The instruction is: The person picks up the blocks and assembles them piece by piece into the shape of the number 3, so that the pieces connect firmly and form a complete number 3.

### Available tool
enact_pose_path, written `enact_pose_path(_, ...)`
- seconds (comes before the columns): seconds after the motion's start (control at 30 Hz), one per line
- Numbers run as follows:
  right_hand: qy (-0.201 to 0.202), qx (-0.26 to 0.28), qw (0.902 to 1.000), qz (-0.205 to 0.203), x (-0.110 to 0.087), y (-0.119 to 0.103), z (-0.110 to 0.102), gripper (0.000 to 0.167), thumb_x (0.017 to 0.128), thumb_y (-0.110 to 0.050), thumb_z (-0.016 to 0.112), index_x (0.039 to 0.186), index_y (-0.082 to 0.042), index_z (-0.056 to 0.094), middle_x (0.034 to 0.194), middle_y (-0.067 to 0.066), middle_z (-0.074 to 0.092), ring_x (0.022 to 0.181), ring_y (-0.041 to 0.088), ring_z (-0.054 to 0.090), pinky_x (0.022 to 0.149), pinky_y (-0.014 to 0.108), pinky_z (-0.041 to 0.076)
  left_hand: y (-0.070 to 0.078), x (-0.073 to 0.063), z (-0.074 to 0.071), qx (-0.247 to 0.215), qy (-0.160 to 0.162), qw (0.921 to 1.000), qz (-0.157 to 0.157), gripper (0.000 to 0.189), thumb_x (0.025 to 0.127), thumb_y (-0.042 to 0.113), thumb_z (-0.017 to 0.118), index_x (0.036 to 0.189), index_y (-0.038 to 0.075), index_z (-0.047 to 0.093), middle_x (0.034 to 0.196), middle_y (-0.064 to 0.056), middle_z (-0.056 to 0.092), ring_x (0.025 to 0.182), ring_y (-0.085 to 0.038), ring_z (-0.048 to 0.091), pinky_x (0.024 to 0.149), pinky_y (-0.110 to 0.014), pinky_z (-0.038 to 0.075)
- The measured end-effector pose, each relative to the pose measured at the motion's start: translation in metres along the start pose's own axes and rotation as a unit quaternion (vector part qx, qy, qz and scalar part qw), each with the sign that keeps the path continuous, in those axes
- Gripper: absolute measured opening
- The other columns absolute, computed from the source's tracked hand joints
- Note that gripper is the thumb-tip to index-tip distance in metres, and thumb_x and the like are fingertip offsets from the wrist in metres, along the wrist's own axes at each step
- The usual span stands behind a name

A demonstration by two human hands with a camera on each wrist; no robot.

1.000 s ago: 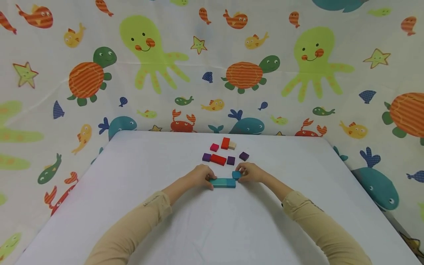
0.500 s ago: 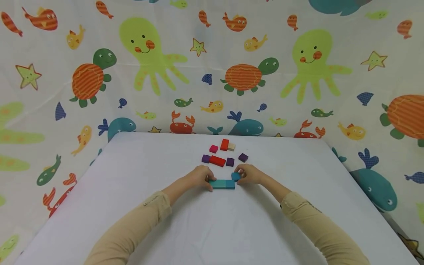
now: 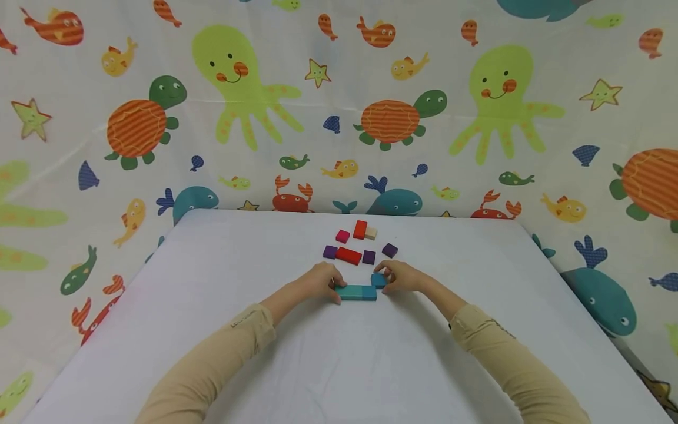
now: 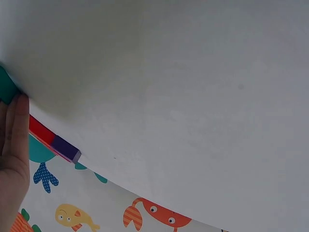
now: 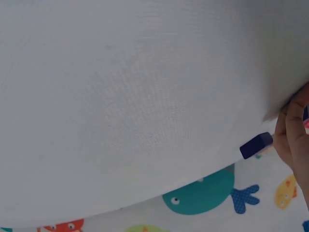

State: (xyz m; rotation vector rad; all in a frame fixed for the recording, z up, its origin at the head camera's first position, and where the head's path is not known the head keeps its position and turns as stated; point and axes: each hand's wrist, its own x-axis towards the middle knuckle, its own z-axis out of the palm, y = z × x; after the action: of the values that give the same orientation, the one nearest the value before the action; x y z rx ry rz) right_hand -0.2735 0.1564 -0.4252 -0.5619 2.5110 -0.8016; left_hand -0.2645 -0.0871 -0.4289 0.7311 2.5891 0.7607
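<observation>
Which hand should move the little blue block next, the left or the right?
Probably the right hand: it holds the little blue block, near the right end of the blue-green row. The left hand grips the row's other end, farther from that block, so it seems better for steadying.

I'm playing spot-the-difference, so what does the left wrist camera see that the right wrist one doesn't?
Only the left wrist view shows the left hand, with a teal block at its fingertips. Only the right wrist view shows the right hand and a printed whale's eye. Both show the white table, sea-animal cloth with a crab, and a purple block, seemingly not the same one. The left view's red block might peek into the right view's edge; that sliver is too small to tell.
</observation>
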Motion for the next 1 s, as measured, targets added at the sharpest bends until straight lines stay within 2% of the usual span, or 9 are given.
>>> enact_pose_path(0.2, -0.022, 0.02, 0.9995, 0.005, -0.003, 0.003, -0.004, 0.049, 0.085, -0.005, 0.066, 0.131, -0.003, 0.047, 0.118, 0.021, 0.053, 0.099, 0.026, 0.056, 0.09, 0.037, 0.052, 0.0, 0.0, 0.001, -0.004, -0.004, 1.0, 0.0, 0.036, 0.072, 0.013, 0.081, 0.106, 0.004, 0.072, 0.101, -0.009, 0.072, 0.082, -0.014, 0.063, 0.079, -0.026, 0.055)
enact_pose_path(0.4, -0.034, 0.053, 0.9978, 0.024, -0.001, 0.005, -0.008, 0.046, 0.088, -0.007, 0.062, 0.131, -0.002, 0.047, 0.124, 0.022, 0.052, 0.109, 0.031, 0.052, 0.095, 0.041, 0.049, -0.001, 0.0, 0.001, -0.001, -0.002, 1.0, -0.003, 0.036, 0.072, 0.014, 0.081, 0.106, 0.005, 0.072, 0.101, -0.008, 0.072, 0.081, -0.013, 0.063, 0.08, -0.025, 0.055)
enact_pose_path(0.63, -0.009, 0.081, 0.9958, 0.042, 0.006, 0.007, -0.011, 0.041, 0.089, -0.007, 0.061, 0.127, 0.002, 0.048, 0.116, 0.02, 0.054, 0.106, 0.029, 0.052, 0.091, 0.035, 0.05, -0.002, 0.001, 0.001, 0.002, -0.002, 1.0, 0.004, 0.036, 0.072, 0.013, 0.081, 0.106, 0.004, 0.072, 0.098, -0.008, 0.072, 0.08, -0.012, 0.061, 0.078, -0.024, 0.055)
enact_pose_path(0.8, 0.032, 0.066, 0.9967, 0.034, 0.008, 0.013, -0.013, 0.034, 0.087, -0.005, 0.062, 0.119, 0.003, 0.052, 0.109, 0.019, 0.056, 0.097, 0.027, 0.054, 0.082, 0.03, 0.051, -0.002, 0.004, 0.003, 0.007, -0.01, 0.9999, 0.005, 0.037, 0.073, 0.015, 0.081, 0.107, 0.006, 0.071, 0.098, -0.006, 0.071, 0.079, -0.011, 0.06, 0.077, -0.023, 0.054)
enact_pose_path(0.9, 0.082, 0.032, 0.996, 0.011, 0.011, 0.016, -0.015, 0.024, 0.088, -0.005, 0.061, 0.11, 0.003, 0.055, 0.101, 0.018, 0.058, 0.089, 0.025, 0.054, 0.077, 0.029, 0.05, -0.002, 0.005, 0.002, 0.004, -0.012, 0.9999, 0.003, 0.038, 0.073, 0.015, 0.08, 0.109, 0.006, 0.071, 0.099, -0.007, 0.072, 0.081, -0.012, 0.062, 0.078, -0.024, 0.055)
enact_pose_path(1.0, 0.142, -0.008, 0.9897, -0.014, 0.016, 0.016, -0.018, 0.018, 0.089, -0.006, 0.061, 0.103, 0.003, 0.057, 0.095, 0.017, 0.06, 0.084, 0.024, 0.054, 0.075, 0.03, 0.049, -0.002, 0.005, 0.0, 0.001, -0.011, 0.9999, 0.001, 0.038, 0.073, 0.014, 0.08, 0.109, 0.005, 0.071, 0.101, -0.007, 0.072, 0.083, -0.013, 0.064, 0.08, -0.026, 0.055)
